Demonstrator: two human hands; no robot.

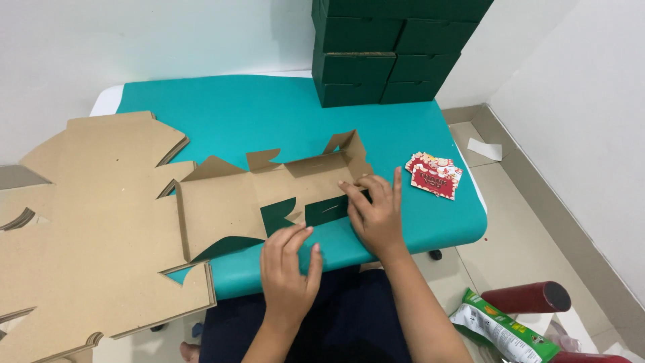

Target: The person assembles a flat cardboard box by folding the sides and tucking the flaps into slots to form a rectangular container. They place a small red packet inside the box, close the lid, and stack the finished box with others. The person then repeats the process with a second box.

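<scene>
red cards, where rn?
Head view: the red cards lie on the teal table, right of the right hand and the half-folded box.

bright even light | soft shadows | sharp focus | slight edge distortion

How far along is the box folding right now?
Done: a stack of finished green boxes stands at the back of the teal table. In hand: one cardboard blank is partly folded, its far wall raised; the left hand presses the near flap and the right hand folds the end. Left: a pile of flat blanks and the red cards lie untouched.
</scene>
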